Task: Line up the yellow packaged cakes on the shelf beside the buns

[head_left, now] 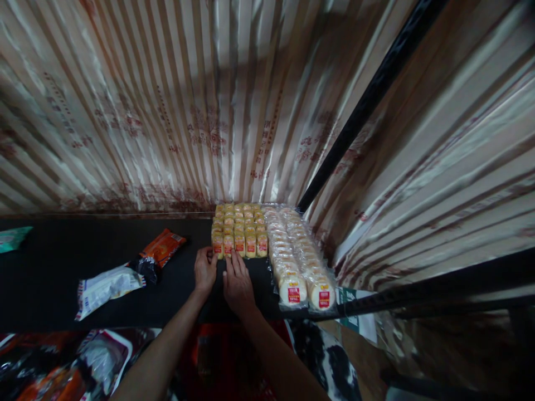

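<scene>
Small yellow packaged cakes (239,245) with red labels stand in tight rows on a black shelf (175,295). At the block's front left corner, my left hand (204,270) touches the end packet, thumb and fingers apart. My right hand (238,285) lies beside it with fingers stretched out, their tips against the bottom of the front row. Neither hand has anything lifted. Just right of the block, larger round white cakes (293,292) in clear wrappers stand in two long rows, the front ones showing red and yellow labels.
An orange packet (164,246) and a white packet (109,289) lie to the left on the shelf, with a green packet (14,238) farther off. Packets in a bag (102,356) are below. A black post (355,128) rises at the right before striped sheeting (175,100).
</scene>
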### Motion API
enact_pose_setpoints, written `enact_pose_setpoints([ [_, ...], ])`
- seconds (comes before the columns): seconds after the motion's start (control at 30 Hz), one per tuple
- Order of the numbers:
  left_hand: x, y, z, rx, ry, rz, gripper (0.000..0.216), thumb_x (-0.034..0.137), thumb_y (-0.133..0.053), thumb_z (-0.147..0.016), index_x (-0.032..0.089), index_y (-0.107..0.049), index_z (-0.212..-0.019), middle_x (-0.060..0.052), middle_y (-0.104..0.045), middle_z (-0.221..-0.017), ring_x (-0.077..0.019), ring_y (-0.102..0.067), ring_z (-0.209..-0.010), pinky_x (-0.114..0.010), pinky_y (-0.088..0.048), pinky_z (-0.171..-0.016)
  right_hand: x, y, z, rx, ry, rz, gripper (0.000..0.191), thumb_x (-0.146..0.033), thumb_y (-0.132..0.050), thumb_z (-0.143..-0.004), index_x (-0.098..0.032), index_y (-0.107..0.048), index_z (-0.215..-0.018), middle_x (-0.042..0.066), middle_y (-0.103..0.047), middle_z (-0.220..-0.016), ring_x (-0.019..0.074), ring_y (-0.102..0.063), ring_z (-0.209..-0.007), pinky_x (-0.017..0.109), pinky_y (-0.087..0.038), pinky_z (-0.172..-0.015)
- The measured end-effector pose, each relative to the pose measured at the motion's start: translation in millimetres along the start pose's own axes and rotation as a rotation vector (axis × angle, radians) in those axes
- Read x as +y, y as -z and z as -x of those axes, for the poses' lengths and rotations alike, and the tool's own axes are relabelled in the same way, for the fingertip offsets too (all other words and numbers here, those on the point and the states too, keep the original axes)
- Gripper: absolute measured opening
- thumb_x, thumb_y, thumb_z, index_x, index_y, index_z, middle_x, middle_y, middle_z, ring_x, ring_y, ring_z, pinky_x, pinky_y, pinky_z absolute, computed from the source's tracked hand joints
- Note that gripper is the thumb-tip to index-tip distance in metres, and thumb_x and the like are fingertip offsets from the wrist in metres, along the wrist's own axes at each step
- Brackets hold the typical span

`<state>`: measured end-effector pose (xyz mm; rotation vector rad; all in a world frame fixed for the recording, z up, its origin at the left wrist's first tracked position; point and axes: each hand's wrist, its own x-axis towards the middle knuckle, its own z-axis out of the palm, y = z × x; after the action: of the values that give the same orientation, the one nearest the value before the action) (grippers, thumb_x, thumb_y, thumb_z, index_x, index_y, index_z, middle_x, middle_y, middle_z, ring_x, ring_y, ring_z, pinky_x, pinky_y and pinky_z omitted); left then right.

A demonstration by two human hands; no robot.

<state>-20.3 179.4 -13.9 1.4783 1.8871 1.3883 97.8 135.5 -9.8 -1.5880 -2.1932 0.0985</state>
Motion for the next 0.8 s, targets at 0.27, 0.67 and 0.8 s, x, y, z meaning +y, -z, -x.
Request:
enact_pose_setpoints([
  [0.27, -8, -1, -1, 0.011, -0.032, -0.058, 0.028, 0.03, -0.052, -0.078, 0.014, -0.058, -0.1, -0.008, -0.06, -0.09, -0.0205, -0.059, -0.082, -0.036, -0.051, -0.074, 0, 2, 0, 0.02, 0.006, -0.004, 0.049, -0.02, -0.035, -0.089, -0.01, -0.037, -0.137, 0.014, -0.028, -0.148, 0.0255, -0.024, -0.136, 0.042, -0.035, -0.101],
  [0.67, -11, -10, -1, -0.046, -0.042, -0.188, 0.058, 0.042, -0.035, -0.088, 0.005, -0.04, -0.132, -0.021, -0.046, -0.135, -0.0281, -0.041, -0.127, -0.046, -0.032, -0.106, 2, -2, 1, 0.034, 0.041, 0.02, 0.05, -0.019, -0.035, -0.089, -0.009, -0.037, -0.138, 0.015, -0.029, -0.147, 0.0266, -0.023, -0.136, 0.042, -0.035, -0.101],
  [0.8, -11, -24, 0, -0.112, -0.085, -0.21, 0.062, 0.041, -0.029, -0.089, 0.003, -0.029, -0.138, -0.022, -0.035, -0.142, -0.0262, -0.029, -0.134, -0.047, -0.022, -0.11, 5, -7, 1, 0.064, 0.06, 0.03, 0.05, -0.019, -0.036, -0.089, -0.009, -0.036, -0.138, 0.016, -0.03, -0.147, 0.0265, -0.023, -0.137, 0.041, -0.034, -0.101],
])
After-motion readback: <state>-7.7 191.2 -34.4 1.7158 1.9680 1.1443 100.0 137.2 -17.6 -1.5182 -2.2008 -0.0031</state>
